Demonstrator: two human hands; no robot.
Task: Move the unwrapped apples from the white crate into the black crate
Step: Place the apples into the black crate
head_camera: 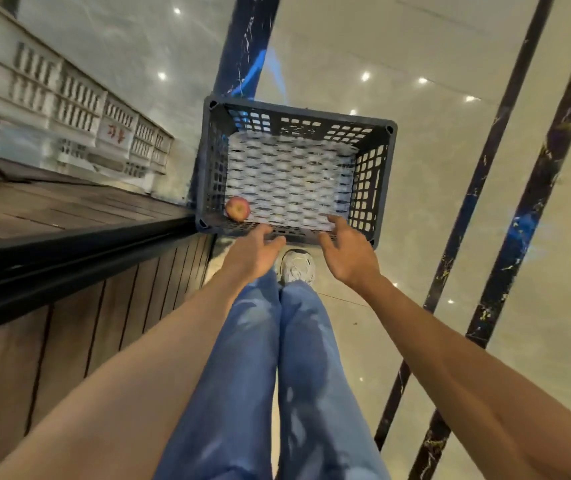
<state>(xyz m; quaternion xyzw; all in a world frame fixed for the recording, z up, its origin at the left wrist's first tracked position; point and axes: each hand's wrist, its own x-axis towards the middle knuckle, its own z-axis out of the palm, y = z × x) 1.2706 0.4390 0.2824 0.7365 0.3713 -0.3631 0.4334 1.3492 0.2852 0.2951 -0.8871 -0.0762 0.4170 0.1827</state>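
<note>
The black crate (374, 174) stands on the floor ahead of my feet, lined with white foam netting (287, 178). One red unwrapped apple (238, 208) lies in its near left corner. My left hand (254, 252) hovers at the crate's near rim with loose fingers and holds nothing. My right hand (346, 251) is beside it over the near rim, fingers spread and empty. The white crate (52, 95) sits on the wooden platform at the upper left; its inside is hidden.
A dark wooden platform (69, 209) with a black edge rail (80, 258) runs along my left. My legs in blue jeans and a white shoe (296, 266) are just short of the black crate. Glossy tiled floor with dark stripes (485, 188) lies to the right.
</note>
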